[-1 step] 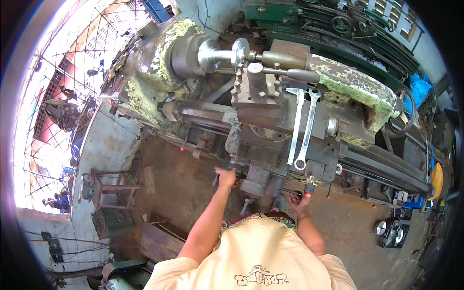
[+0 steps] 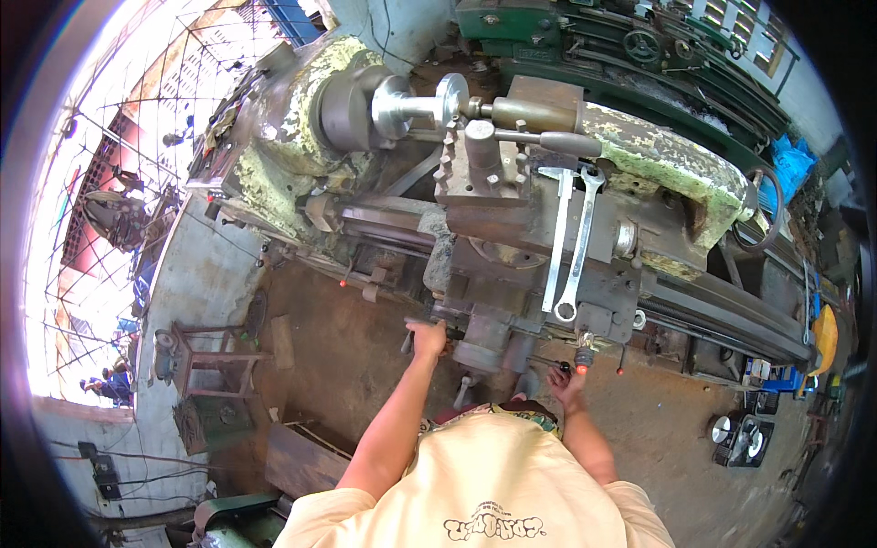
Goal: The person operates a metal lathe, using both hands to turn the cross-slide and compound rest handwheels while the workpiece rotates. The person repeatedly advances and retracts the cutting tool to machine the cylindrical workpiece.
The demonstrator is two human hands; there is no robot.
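Note:
My left hand (image 2: 429,339) is closed round a handwheel handle at the front of the lathe carriage (image 2: 493,306); the grip is partly hidden under the fingers. My right hand (image 2: 568,387) has its fingers curled at a black-knobbed lever (image 2: 565,367), just beside a red-tipped lever (image 2: 582,369). A shiny metal workpiece (image 2: 420,107) with a wide flange at each end sits between the chuck (image 2: 347,111) and the tailstock (image 2: 539,113). The tool post (image 2: 484,164) stands in front of it. A caliper (image 2: 559,237) and a combination wrench (image 2: 579,247) lie side by side on the carriage.
Behind stands a green machine (image 2: 585,55), with a blue plastic bag (image 2: 793,169) at its right. A tailstock handwheel (image 2: 760,210) juts out on the right. On the floor are a wooden stool (image 2: 217,356) at left and a black tray (image 2: 744,443) at right.
The chuck, smeared in the earlier frame, now looks sharper, with its outline uneven. The view has shifted very slightly. Both hands keep their places.

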